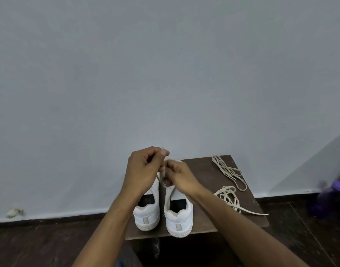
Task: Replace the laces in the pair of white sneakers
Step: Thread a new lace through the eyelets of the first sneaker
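- Two white sneakers stand side by side, heels toward the camera, on a small dark wooden board (204,170) set against the grey wall.
- left sneaker (147,214) and right sneaker (179,220) are close together, apparently just apart.
- left hand (144,168) raised above the shoes, fingers pinched on a pale lace (161,171) near its tip.
- right hand (179,175) just beside it, fingers closed on the same lace lower down, over the right sneaker's tongue area; exact eyelet hidden by the hands.
- Two loose lace bundles lie on the board right of the shoes: far bundle (230,170), near bundle (230,197), its end trailing to the board's right edge.
- Blurred purple bottle (328,197) on the floor, far right.
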`<state>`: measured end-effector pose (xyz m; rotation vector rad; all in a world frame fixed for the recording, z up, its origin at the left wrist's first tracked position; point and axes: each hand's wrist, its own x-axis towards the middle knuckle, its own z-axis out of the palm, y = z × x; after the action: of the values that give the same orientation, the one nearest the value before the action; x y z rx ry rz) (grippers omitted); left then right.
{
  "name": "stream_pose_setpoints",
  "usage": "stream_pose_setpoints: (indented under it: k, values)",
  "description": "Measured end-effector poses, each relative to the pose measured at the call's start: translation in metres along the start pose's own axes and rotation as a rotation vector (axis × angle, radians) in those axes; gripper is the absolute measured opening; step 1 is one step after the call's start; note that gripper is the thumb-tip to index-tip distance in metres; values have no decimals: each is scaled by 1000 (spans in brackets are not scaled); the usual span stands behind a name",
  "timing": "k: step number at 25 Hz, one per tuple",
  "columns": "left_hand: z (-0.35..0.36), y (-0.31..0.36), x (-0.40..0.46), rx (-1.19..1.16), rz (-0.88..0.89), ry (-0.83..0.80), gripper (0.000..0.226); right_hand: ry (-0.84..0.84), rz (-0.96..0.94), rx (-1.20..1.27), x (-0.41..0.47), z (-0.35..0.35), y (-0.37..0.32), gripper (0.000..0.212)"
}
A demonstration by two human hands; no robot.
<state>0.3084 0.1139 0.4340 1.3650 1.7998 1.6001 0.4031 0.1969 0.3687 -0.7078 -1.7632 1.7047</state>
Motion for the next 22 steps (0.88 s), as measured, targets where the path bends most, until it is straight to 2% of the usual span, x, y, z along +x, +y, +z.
stream_pose_setpoints:
  k: [2, 4, 7, 9, 12, 15, 17, 19, 22]
  values:
    - [-1, -14, 6, 157, 51, 39, 28, -82, 51, 56, -13, 2, 21, 23]
    - [-1, -25, 12, 166, 16, 31, 22, -156, 76, 112, -22, -3, 30, 18]
    - [5, -39, 18, 186, -18, 6, 16, -201, 52, 64, -28, -15, 30, 16]
    - [11, -55, 23, 172, -79, -36, 17, -164, 7, 17, -29, -21, 27, 19]
    - [29, -84, 13, 91, -280, -249, 25, 1, -30, 54, -26, -29, 21, 16]
    - [43, -110, -6, 131, -418, -360, 26, 158, 61, 21, -12, -30, 33, 22]
    - [46, -120, -13, 325, -338, -379, 34, 234, 167, -98, -3, -28, 52, 27]
    - [50, -120, -21, 584, -225, -404, 31, 272, 212, -365, 0, -25, 71, 30]
    - [54, -121, -33, 643, -162, -348, 21, 236, 193, -743, -10, -22, 75, 24]
